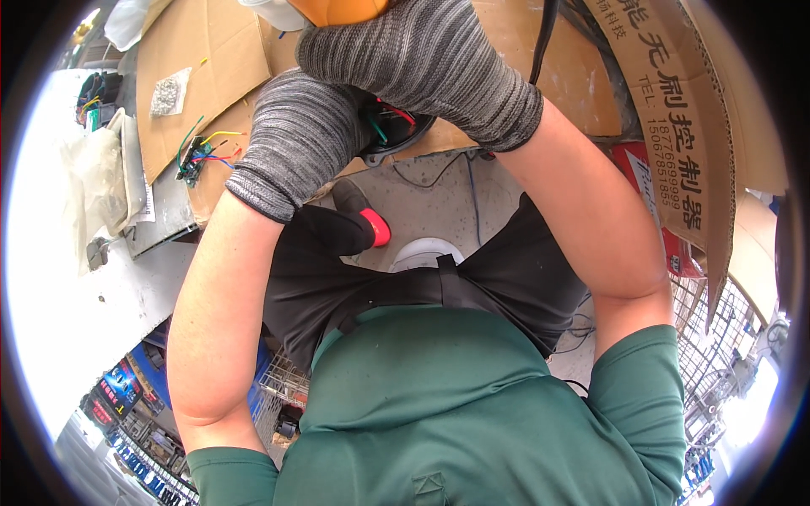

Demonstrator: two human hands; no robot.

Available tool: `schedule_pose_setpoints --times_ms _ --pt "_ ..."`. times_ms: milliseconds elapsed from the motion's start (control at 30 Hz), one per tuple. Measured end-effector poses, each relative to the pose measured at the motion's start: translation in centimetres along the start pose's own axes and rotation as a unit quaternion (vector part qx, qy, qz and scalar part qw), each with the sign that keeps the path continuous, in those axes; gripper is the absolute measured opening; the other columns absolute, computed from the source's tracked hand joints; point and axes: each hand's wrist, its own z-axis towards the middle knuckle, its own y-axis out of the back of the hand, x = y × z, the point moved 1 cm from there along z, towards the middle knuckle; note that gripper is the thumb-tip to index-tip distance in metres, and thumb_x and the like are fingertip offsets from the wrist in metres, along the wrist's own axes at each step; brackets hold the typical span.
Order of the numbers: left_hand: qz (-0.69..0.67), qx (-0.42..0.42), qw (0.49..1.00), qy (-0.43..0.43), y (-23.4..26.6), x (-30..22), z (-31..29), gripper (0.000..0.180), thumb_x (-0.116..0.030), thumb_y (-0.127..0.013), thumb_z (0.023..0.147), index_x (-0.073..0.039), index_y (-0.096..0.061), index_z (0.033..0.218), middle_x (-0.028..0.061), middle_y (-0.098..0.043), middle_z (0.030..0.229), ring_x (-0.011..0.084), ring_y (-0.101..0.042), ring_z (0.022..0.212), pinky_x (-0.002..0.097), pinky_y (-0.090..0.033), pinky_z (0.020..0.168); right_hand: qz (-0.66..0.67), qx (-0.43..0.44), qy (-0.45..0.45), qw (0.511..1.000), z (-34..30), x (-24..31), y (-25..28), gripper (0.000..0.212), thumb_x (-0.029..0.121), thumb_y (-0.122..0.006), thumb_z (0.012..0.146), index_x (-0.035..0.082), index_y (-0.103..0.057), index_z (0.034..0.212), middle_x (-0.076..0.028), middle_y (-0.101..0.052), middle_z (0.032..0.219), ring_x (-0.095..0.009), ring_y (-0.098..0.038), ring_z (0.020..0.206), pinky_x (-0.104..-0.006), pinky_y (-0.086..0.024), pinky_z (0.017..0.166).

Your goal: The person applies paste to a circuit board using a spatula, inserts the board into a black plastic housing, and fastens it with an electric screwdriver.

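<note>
At the top, my right hand [413, 63], in a grey-and-black striped knit glove, is closed around an orange-bodied object [337, 10]. Most of that object is cut off by the picture's edge, so its kind does not show. Just below and to the left, my left hand [304, 126], gloved alike, rests against a black rounded housing [396, 143] with red and green wires in it. The left fingers are hidden behind the right hand and the housing. Left of my left hand lies a small circuit board [194, 160] with coloured wires.
Flattened cardboard [207, 55] covers the bench, with a clear bag of small metal parts [170, 93] on it. A white container [274, 12] stands beside the orange object. A black cable [546, 38] hangs to the right, near a large printed carton [675, 101]. Below shows a white stool [426, 250].
</note>
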Motion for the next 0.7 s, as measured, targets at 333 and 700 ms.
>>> schedule_pose_setpoints --times_ms 333,700 --pt "-0.01 -0.065 0.998 -0.016 -0.3 0.4 0.2 0.03 -0.03 -0.073 0.088 -0.012 -0.077 0.112 0.0125 -0.077 0.105 0.03 -0.073 0.101 0.0427 -0.059 0.086 0.01 0.0 0.013 1.0 -0.3 -0.6 0.1 0.043 0.017 -0.078 0.083 0.001 -0.063 0.12 -0.011 -0.074 0.103 -0.021 -0.072 0.096 -0.0339 -0.06 0.084" --pt "-0.027 -0.06 0.998 0.014 2.1 -0.3 -1.2 0.031 -0.033 -0.074 0.088 -0.014 -0.078 0.112 0.0116 -0.077 0.104 0.0297 -0.073 0.098 0.0421 -0.059 0.084 0.032 -0.011 0.092 0.995 0.2 -1.9 -0.4 0.044 0.017 -0.078 0.084 0.001 -0.063 0.122 -0.01 -0.074 0.105 -0.022 -0.071 0.098 -0.0348 -0.059 0.086"
